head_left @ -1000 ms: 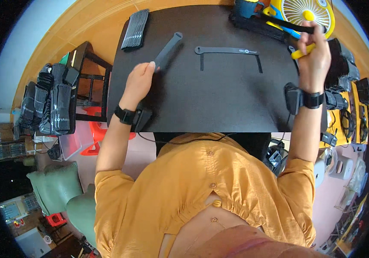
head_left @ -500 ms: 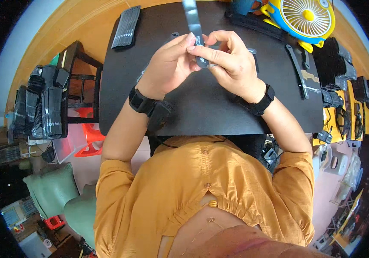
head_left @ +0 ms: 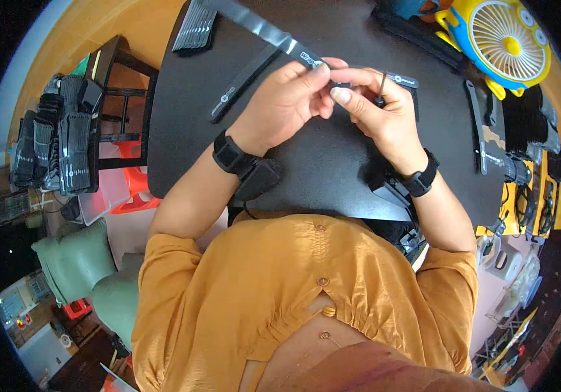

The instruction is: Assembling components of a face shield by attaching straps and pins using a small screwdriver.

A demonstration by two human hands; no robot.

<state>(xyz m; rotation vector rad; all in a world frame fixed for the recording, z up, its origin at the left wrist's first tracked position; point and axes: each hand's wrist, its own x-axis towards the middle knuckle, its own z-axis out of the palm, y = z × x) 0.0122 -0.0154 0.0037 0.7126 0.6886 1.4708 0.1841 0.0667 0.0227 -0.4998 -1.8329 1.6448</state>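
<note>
My left hand (head_left: pixel 290 101) pinches a flat black strap (head_left: pixel 272 34) with white print near its lower end, thumb on top. The strap's shiny long part runs up and to the left over the table. My right hand (head_left: pixel 385 114) meets the left one, its thumb and forefinger closed at the strap's lower end. A thin dark rod-like piece (head_left: pixel 381 89) shows at the right fingers; what it is I cannot make out. Under the held strap, another black strap (head_left: pixel 241 88) lies slantwise on the dark table (head_left: pixel 323 179). Further printed black straps (head_left: pixel 402 80) lie beyond my right hand.
A bundle of straps (head_left: pixel 194 27) lies at the table's far left. At the far right stands a yellow and blue fan (head_left: pixel 511 44). A long strap (head_left: pixel 475 127) lies near the right edge. Stacks of black straps (head_left: pixel 73 144) sit left of the table beside a dark stool (head_left: pixel 122 91).
The strap has swung from upright to leaning left. Both hands have moved slightly right and nearer, and the strap on the table beneath them now shows.
</note>
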